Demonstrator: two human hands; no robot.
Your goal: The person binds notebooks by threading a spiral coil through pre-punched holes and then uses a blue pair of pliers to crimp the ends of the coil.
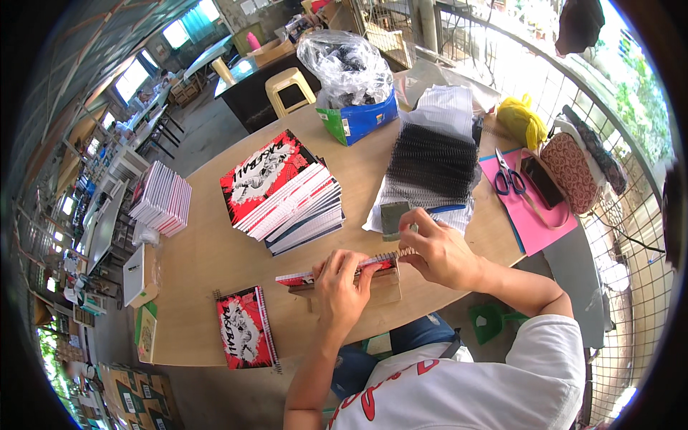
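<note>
My left hand [342, 287] is closed around a red-and-white notebook [295, 279] held on edge, spine up, against a brown board-like stand [387, 290]. A thin spiral wire [387, 256] runs along the right part of the spine. At its right end my right hand [438, 251] pinches the wire between thumb and fingers. Just beyond that hand are a grey-green block [393, 219] and a blue pen-like tool [446, 209]. To the left lies a red, black and white notebook [242, 328] with a spiral along its right edge.
A fanned stack of red-covered notebooks [269, 172] stands at centre left. Black spiral wires [430, 158] lie on white sheets at the right. Scissors [509, 175] and a phone [541, 183] rest on a pink folder [545, 235]. A blue-green box [365, 123] stands at the back.
</note>
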